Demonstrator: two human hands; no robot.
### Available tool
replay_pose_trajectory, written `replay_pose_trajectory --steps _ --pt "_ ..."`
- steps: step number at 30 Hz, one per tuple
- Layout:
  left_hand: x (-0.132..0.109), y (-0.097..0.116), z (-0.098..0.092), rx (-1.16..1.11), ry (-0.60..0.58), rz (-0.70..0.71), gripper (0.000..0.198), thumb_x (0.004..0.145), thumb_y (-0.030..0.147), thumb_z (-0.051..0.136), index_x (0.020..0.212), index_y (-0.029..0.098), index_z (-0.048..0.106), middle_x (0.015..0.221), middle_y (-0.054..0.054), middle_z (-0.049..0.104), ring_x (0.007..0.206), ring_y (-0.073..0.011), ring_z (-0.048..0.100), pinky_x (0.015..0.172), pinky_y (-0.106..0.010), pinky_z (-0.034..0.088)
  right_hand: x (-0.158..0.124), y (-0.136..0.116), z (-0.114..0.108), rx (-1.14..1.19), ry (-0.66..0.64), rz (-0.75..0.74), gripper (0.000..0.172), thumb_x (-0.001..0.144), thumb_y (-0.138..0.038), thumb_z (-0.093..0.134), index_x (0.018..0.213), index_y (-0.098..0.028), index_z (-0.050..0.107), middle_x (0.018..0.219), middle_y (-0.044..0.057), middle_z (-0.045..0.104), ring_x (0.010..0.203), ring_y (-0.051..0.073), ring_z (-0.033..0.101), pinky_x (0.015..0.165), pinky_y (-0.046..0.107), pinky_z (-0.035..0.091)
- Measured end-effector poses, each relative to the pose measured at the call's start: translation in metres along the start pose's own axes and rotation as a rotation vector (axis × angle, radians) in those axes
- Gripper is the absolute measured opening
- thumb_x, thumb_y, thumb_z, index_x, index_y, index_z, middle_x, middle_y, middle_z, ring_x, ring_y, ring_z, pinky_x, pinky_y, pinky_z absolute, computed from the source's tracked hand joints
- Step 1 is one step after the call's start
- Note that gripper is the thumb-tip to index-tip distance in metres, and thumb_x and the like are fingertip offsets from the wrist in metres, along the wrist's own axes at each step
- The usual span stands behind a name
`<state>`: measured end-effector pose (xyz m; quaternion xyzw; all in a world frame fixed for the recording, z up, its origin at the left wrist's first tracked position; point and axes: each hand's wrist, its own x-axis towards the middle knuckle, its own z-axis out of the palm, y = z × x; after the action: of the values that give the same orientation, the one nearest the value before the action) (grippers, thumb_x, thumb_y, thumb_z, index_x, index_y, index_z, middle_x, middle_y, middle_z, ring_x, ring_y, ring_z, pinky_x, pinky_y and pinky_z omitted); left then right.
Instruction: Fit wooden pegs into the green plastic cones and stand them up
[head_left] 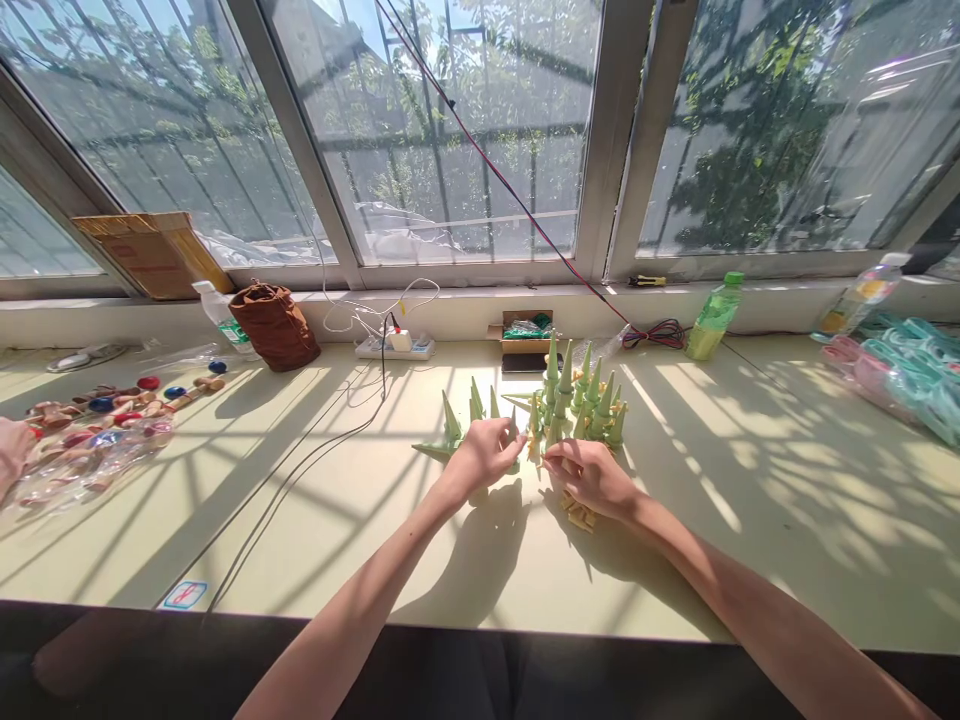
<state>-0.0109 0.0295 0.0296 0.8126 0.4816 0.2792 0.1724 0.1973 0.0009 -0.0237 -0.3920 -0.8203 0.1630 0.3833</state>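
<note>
My left hand (pixel 487 455) is closed, its fingers around a pale green cone (pixel 514 428) that shows above and below them. Close by on the right, my right hand (pixel 596 478) is pinched, and what lies between its fingertips is too small to make out. Just behind my hands a cluster of green spiky cones (pixel 577 395) stands upright, with small yellow bits around their bases. More green cones (pixel 451 420) are to the left of my left hand, one lying on its side. Small yellow strips (pixel 577 514) lie in a pile below my right hand.
A small open carton (pixel 529 330) and a power strip (pixel 420 346) are at the back. Cables (pixel 315 445) cross the left. A brown pouch (pixel 276 325), wooden toys (pixel 127 405) and another person's hand (pixel 13 450) are further left. A green bottle (pixel 715 318) and teal bundles (pixel 915 370) are right.
</note>
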Motion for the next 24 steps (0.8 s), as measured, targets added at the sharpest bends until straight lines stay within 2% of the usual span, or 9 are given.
replay_pose_trajectory --steps 4,11,16,24 --pt "-0.021 0.002 0.008 -0.054 0.038 0.096 0.025 0.091 0.028 0.052 0.068 0.018 0.051 0.057 0.002 0.049 0.052 -0.0114 0.042 0.051 -0.025 0.031 -0.001 -0.001 -0.001 -0.006 0.04 -0.025 0.017 0.095 -0.025 0.051 0.093 -0.017 0.066 0.073 0.004 0.064 0.06 0.015 0.056 0.059 0.028 0.046" --pt "-0.031 -0.007 0.026 -0.089 0.061 0.246 0.024 0.09 0.021 0.05 0.068 0.02 0.041 0.063 0.0 0.049 0.057 -0.0136 0.045 0.054 -0.026 0.036 -0.003 -0.002 -0.001 -0.016 0.072 0.007 0.016 0.094 -0.026 0.052 0.091 -0.018 0.065 0.061 0.0 0.052 0.052 0.013 0.045 0.053 0.029 0.041" --pt "-0.034 -0.007 0.034 -0.148 0.017 0.245 0.023 0.089 0.021 0.054 0.07 0.02 0.042 0.063 0.001 0.047 0.056 -0.0135 0.043 0.053 -0.027 0.035 -0.004 -0.007 -0.002 -0.049 0.073 0.039 0.021 0.094 -0.031 0.053 0.088 -0.018 0.067 0.058 0.0 0.052 0.05 0.013 0.043 0.052 0.03 0.041" --pt "-0.035 -0.006 0.035 -0.242 -0.013 0.173 0.008 0.089 0.02 0.056 0.083 0.016 0.054 0.07 0.0 0.055 0.058 -0.0129 0.051 0.058 -0.027 0.04 -0.004 -0.004 -0.001 -0.06 0.078 0.066 0.024 0.094 -0.034 0.053 0.086 -0.017 0.067 0.058 0.001 0.055 0.05 0.013 0.047 0.051 0.028 0.041"
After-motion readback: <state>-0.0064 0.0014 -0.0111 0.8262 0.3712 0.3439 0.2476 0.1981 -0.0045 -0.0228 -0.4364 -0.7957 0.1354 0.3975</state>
